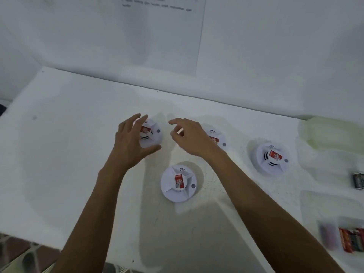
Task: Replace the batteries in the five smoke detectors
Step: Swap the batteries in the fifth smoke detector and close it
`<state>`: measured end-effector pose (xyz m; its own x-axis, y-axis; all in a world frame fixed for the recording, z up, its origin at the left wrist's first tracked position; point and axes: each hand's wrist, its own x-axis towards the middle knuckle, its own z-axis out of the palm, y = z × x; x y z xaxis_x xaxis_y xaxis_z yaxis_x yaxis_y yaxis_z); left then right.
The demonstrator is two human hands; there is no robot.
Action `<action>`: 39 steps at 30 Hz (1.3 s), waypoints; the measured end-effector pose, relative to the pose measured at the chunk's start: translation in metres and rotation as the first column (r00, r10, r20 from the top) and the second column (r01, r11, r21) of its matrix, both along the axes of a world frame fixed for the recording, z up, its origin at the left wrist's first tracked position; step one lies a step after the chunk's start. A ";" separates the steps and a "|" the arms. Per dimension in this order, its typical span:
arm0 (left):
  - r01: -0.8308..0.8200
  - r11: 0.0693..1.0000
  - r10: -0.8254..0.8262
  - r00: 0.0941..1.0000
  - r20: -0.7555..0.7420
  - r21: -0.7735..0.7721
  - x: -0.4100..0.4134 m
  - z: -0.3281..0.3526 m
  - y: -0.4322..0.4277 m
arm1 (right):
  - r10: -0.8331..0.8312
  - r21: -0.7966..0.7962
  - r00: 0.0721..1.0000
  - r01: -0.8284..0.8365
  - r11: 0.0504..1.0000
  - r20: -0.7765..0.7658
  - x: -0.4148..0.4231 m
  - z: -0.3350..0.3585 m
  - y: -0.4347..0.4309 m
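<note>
While the near smoke detector [177, 182] waits on the table [59, 154], my left grip [130, 142] spreads open around the far-left detector [151, 134]; right grip [189, 136] hangs loosely curled, empty. I'd clasp its rim squarely, then twist.

Light: cool, flat, rather dim to my eye; white table [59, 144] and wall [59, 36] read grey-blue. Shadows: soft, overlapping; nearest detector [178, 183] throws one to its right. Blur: batteries [352, 241] at the right edge smeared; print on the sheet [157, 8] illegible to me. Distortion: lines lean and stretch toward the corners, wide-angle.
</note>
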<state>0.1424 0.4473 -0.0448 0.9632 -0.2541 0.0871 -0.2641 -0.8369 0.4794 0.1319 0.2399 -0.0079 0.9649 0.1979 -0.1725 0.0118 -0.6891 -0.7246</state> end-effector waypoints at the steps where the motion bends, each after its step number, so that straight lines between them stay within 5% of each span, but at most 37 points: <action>1: -0.023 1.000 0.024 0.997 -0.074 0.013 0.004 -0.005 0.006 | 0.016 -0.008 1.000 -0.016 1.000 -0.024 0.005 -0.004 0.006; 4: -0.056 0.998 0.056 0.982 -0.179 0.008 0.009 -0.020 0.015 | 0.039 -0.025 0.996 -0.041 0.999 -0.082 0.015 -0.016 0.022; 9: -0.106 0.994 0.108 0.983 -0.151 0.020 0.015 -0.029 0.014 | -0.005 -0.040 0.997 0.002 0.999 -0.079 0.025 -0.032 0.039; 14: -0.064 0.997 0.062 0.997 -0.042 -0.047 0.013 -0.022 0.009 | -0.080 0.148 0.989 0.099 0.984 -0.126 0.018 -0.025 0.037; 20: 0.108 0.983 -0.111 0.994 -0.009 -0.146 -0.003 0.008 -0.016 | -0.195 0.445 0.966 0.252 0.860 -0.169 -0.014 0.009 0.009; 25: 0.226 0.920 -0.243 0.970 -0.015 -0.320 -0.027 0.042 -0.053 | -0.291 0.643 0.926 0.377 0.667 -0.241 -0.058 0.032 -0.031; 34: 0.394 0.764 -0.425 0.903 0.060 -0.511 -0.081 0.078 -0.125 | -0.380 0.646 0.902 0.417 0.639 -0.207 -0.138 0.057 -0.088; 39: 0.407 0.742 -0.449 0.892 0.056 -0.533 -0.111 0.093 -0.155 | -0.487 0.517 0.873 0.429 0.741 -0.026 -0.177 0.073 -0.123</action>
<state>0.0315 0.2924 0.0479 0.7728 -0.5776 0.2629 -0.4812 -0.2634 0.8361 -0.0453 0.1174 0.0650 0.9674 -0.2433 -0.0706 -0.1169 -0.1811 -0.9765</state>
